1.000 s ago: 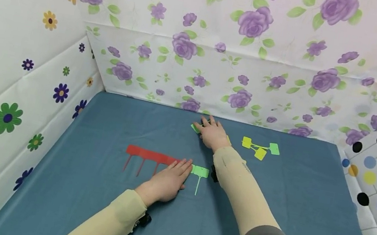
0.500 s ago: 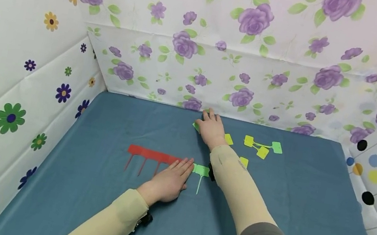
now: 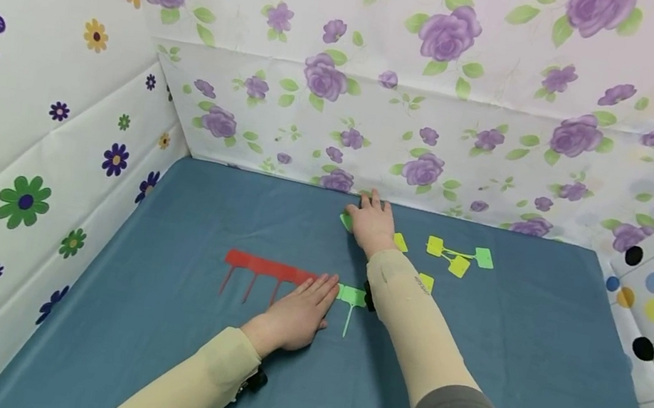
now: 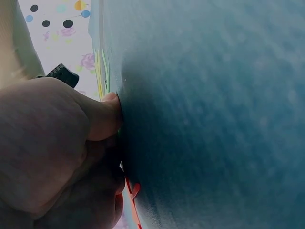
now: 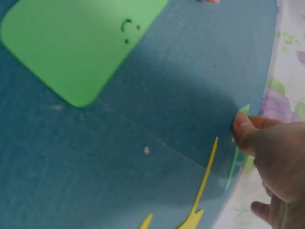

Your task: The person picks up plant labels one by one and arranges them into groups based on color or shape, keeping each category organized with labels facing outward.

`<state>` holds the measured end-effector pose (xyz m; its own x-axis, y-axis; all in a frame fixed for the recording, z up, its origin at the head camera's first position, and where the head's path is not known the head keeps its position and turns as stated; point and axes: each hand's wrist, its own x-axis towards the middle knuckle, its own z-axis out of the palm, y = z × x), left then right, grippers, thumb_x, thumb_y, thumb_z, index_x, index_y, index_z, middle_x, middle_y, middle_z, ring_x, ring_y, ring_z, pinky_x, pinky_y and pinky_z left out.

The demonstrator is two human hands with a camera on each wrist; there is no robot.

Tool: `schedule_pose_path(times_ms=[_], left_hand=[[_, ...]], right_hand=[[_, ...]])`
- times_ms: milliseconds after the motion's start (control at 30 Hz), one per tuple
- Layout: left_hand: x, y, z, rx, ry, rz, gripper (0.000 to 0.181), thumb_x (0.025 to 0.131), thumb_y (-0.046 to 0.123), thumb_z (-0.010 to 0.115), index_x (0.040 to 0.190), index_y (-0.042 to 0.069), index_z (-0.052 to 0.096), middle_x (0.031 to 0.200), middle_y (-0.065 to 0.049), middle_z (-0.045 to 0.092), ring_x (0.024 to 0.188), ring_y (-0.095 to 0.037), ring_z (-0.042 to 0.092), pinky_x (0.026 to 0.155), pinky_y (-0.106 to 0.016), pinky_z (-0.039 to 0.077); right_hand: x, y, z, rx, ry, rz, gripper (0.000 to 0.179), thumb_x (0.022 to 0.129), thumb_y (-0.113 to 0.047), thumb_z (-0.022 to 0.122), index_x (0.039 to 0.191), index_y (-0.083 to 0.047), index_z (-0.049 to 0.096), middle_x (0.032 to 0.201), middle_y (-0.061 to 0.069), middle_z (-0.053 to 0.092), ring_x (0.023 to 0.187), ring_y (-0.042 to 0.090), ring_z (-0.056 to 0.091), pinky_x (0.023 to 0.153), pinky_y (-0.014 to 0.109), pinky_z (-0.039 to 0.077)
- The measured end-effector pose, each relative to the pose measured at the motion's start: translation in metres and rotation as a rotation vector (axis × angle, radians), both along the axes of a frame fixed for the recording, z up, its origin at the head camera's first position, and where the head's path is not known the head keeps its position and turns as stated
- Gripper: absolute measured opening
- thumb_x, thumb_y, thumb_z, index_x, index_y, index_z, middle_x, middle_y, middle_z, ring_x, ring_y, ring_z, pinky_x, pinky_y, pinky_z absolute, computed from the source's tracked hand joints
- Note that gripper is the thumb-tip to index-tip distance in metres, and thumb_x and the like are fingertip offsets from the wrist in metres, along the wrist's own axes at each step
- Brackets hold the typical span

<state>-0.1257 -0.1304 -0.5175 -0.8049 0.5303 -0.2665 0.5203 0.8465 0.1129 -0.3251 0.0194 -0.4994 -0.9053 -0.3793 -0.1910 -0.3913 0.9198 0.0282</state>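
Head view. A row of red T-shaped tags (image 3: 271, 268) lies on the blue cloth (image 3: 147, 347), heads side by side, thin stems pointing toward me. At its right end lies a green row tag (image 3: 352, 296), stem also toward me. My left hand (image 3: 292, 314) rests flat across the row where red gives way to green, fingers extended and holding nothing. My right hand (image 3: 371, 228) is at the far edge of the cloth, near the foot of the rose-patterned backdrop (image 3: 314, 122); a loose green tag (image 3: 346, 221) shows at its thumb side. Just right of this hand lies a yellow tag (image 3: 400, 242); a second yellow tag (image 3: 426, 283) is partly covered by my forearm. Farther right, a cluster of yellow tags (image 3: 458, 266) has a light green tag (image 3: 484, 258) at its outer end.

Left wrist view. The hand's dark underside meets the cloth, thumb tip down; a red tag edge (image 4: 132, 202) emerges below the fingers. Thin yellow and green edges (image 4: 100, 76) appear beyond the thumb.

Right wrist view. My thumb and forefinger pinch the loose green tag, its pale stem extending below. A yellow stem (image 5: 205, 176) lies nearby; a large green head (image 5: 81, 43), bearing a curve and two dots, occupies the upper left.
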Motion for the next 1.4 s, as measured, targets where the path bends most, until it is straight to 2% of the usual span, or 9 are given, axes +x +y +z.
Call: schedule_pose_path(times_ms=[233, 400, 533, 667, 867, 967, 1033, 1167, 1400], left_hand=[[0.000, -0.001, -0.001, 0.028, -0.006, 0.012, 0.064, 0.116, 0.030, 0.049, 0.170, 0.003, 0.026, 0.179, -0.012, 0.014, 0.165, -0.028, 0.013, 0.133, -0.044, 0.016], [0.001, -0.001, -0.001, 0.019, -0.011, 0.027, 0.064, 0.116, 0.030, 0.050, 0.170, 0.004, 0.027, 0.179, -0.011, 0.015, 0.165, -0.027, 0.012, 0.133, -0.044, 0.016], [0.001, 0.000, -0.001, 0.023, -0.021, 0.031, 0.064, 0.116, 0.029, 0.050, 0.170, 0.005, 0.027, 0.179, -0.011, 0.014, 0.165, -0.027, 0.012, 0.133, -0.044, 0.015], [0.001, 0.002, 0.000, 0.013, -0.011, 0.028, 0.065, 0.115, 0.030, 0.051, 0.170, 0.005, 0.027, 0.179, -0.010, 0.015, 0.165, -0.027, 0.013, 0.133, -0.043, 0.016], [0.001, 0.002, 0.000, 0.007, -0.020, 0.032, 0.065, 0.116, 0.031, 0.049, 0.171, 0.006, 0.025, 0.179, -0.009, 0.013, 0.165, -0.026, 0.012, 0.133, -0.043, 0.015], [0.000, 0.001, -0.001, 0.009, -0.026, 0.031, 0.065, 0.116, 0.030, 0.048, 0.171, 0.006, 0.023, 0.180, -0.009, 0.011, 0.165, -0.025, 0.009, 0.133, -0.043, 0.013], [-0.001, 0.000, -0.002, 0.014, -0.026, 0.030, 0.065, 0.116, 0.030, 0.048, 0.171, 0.006, 0.023, 0.180, -0.009, 0.011, 0.165, -0.025, 0.009, 0.133, -0.043, 0.013], [0.000, 0.000, -0.002, 0.018, -0.032, 0.030, 0.065, 0.116, 0.030, 0.047, 0.171, 0.006, 0.023, 0.180, -0.009, 0.010, 0.165, -0.026, 0.008, 0.133, -0.044, 0.012], [-0.001, 0.002, -0.002, 0.012, -0.024, 0.024, 0.065, 0.116, 0.030, 0.048, 0.171, 0.006, 0.024, 0.180, -0.009, 0.012, 0.165, -0.026, 0.010, 0.133, -0.044, 0.013]], right_hand=[[-0.005, 0.002, 0.007, 0.024, -0.087, -0.058, 0.069, 0.105, -0.043, 0.071, 0.164, -0.018, 0.047, 0.177, 0.021, 0.016, 0.164, 0.041, -0.002, 0.131, 0.062, 0.012], [-0.009, 0.006, 0.003, 0.033, -0.120, -0.087, 0.084, 0.103, -0.050, 0.072, 0.166, -0.006, 0.040, 0.177, 0.023, 0.013, 0.164, 0.041, -0.006, 0.131, 0.061, 0.008], [-0.009, 0.011, 0.001, 0.029, -0.141, -0.102, 0.083, 0.103, -0.052, 0.070, 0.164, -0.003, 0.041, 0.177, 0.024, 0.012, 0.164, 0.041, -0.009, 0.132, 0.060, 0.006], [-0.008, 0.018, 0.003, -0.033, -0.143, -0.060, 0.072, 0.104, -0.048, 0.070, 0.157, -0.003, 0.052, 0.175, 0.025, 0.017, 0.163, 0.043, -0.008, 0.132, 0.060, 0.006], [-0.015, 0.033, 0.011, -0.160, -0.109, -0.029, 0.033, 0.107, -0.038, 0.069, 0.128, -0.012, 0.071, 0.161, 0.019, 0.045, 0.163, 0.042, 0.006, 0.130, 0.061, 0.015], [-0.019, 0.039, 0.014, -0.141, -0.091, -0.010, 0.021, 0.106, -0.028, 0.072, 0.121, -0.013, 0.075, 0.154, 0.017, 0.052, 0.161, 0.043, 0.018, 0.125, 0.062, 0.027], [-0.020, 0.041, 0.016, -0.121, -0.092, 0.004, 0.018, 0.104, -0.024, 0.075, 0.119, -0.014, 0.078, 0.149, 0.017, 0.056, 0.155, 0.043, 0.031, 0.119, 0.062, 0.037], [-0.019, 0.042, 0.019, -0.085, -0.084, 0.011, 0.017, 0.100, -0.027, 0.080, 0.112, -0.015, 0.082, 0.140, 0.015, 0.060, 0.143, 0.041, 0.048, 0.107, 0.058, 0.049], [-0.020, 0.039, 0.020, -0.034, -0.061, -0.013, 0.015, 0.096, -0.031, 0.084, 0.101, -0.017, 0.084, 0.131, 0.012, 0.064, 0.147, 0.042, 0.044, 0.108, 0.060, 0.049]])
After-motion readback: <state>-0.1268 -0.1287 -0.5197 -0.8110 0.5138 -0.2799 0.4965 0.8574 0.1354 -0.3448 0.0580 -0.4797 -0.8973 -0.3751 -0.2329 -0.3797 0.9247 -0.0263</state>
